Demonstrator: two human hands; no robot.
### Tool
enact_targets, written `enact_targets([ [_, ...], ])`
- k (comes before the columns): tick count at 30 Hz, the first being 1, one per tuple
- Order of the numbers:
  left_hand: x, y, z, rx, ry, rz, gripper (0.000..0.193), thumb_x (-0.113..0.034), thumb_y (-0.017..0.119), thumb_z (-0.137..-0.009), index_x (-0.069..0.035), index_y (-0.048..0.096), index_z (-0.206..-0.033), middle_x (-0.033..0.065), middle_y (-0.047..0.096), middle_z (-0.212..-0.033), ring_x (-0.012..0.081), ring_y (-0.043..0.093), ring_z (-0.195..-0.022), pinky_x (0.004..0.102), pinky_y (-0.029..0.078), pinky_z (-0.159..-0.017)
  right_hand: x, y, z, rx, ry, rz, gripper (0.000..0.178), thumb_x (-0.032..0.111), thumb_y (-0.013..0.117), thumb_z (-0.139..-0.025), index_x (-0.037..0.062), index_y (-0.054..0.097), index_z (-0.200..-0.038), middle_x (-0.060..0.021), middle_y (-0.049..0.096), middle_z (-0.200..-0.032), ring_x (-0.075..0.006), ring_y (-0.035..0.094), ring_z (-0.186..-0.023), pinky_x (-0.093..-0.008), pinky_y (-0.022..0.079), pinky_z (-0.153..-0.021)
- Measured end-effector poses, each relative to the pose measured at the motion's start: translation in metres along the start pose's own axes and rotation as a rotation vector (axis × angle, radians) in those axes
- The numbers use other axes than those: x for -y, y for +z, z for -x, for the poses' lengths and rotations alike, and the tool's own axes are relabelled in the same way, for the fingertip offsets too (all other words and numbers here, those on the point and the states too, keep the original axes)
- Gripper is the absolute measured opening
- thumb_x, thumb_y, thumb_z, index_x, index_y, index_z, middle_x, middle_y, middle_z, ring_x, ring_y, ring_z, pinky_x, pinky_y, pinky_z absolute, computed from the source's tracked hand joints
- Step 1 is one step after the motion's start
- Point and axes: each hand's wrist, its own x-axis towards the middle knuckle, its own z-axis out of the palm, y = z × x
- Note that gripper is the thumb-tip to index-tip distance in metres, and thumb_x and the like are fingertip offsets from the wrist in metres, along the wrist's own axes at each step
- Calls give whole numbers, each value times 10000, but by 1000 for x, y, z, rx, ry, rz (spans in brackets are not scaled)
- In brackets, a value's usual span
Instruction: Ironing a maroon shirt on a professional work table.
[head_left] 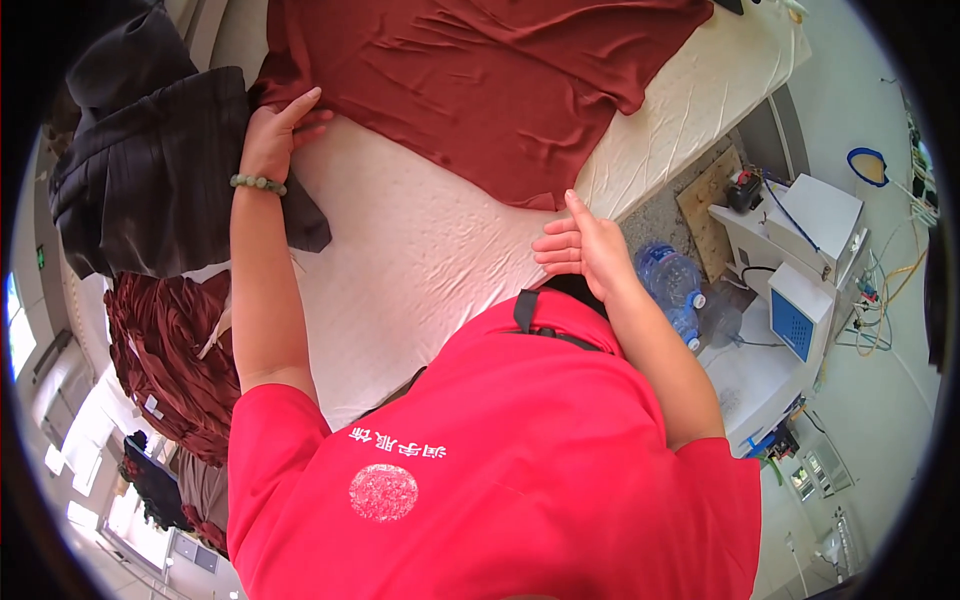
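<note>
A dark red cloth [500, 95] lies spread over the far part of a padded table covered in off-white fabric [400, 220]. Beside its left edge is my left hand [275, 135], a green bead bracelet at the wrist, thumb stretched out and fingers slightly apart. It appears to hold nothing; whether it touches the cloth I cannot tell. My right hand [590, 250] is open just below the cloth's near right corner, palm turned inward. The thumb tip points at that corner, where a small folded flap [540, 202] shows.
Black garments [160, 170] are heaped at the table's left edge, with a pile of dark red fabric [175, 350] below. To the right, clear plastic bottles [670, 280] stand near a white machine [800, 300] with a blue panel. Cables [880, 300] hang farther right.
</note>
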Motion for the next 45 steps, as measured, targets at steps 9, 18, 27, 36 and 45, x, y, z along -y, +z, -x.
enact_targets([
  [9,9,-3,-6,-29,38,-67,339,-265,794,-965,28,727,-1123,93,753,-963,163,743,-806,259,613,-726,5,2,-26,87,131,9,670,574,574,-1031,-81,670,-1129,-212,768,-936,-281,774,-773,-362,635,-679],
  [18,11,0,-5,-148,70,-296,428,-358,834,-912,56,730,-943,92,740,-829,143,698,-656,272,548,-604,-1,-8,-20,182,156,-154,493,436,633,-1021,-42,706,-1115,-169,784,-917,-243,778,-762,-360,645,-669],
  [27,12,0,-6,-159,74,-361,447,-392,834,-906,38,715,-880,78,711,-773,136,661,-593,271,524,-577,-6,-6,-23,164,108,-85,406,357,678,-1019,-37,693,-1119,-189,780,-979,-244,777,-818,-355,640,-702],
  [36,9,4,-1,-202,88,-411,442,-384,828,-911,24,681,-821,73,693,-736,128,645,-569,279,508,-544,-16,-9,-18,139,-1,-39,320,330,699,-1029,11,688,-1015,-153,775,-948,-214,762,-790,-327,634,-706],
  [45,18,13,6,-393,369,-921,508,-384,791,-922,72,623,-773,252,678,-746,406,659,-671,456,514,-668,-25,5,-22,-28,-227,366,430,376,652,-1060,-7,668,-865,-121,725,-711,-164,688,-558,-288,561,-514],
])
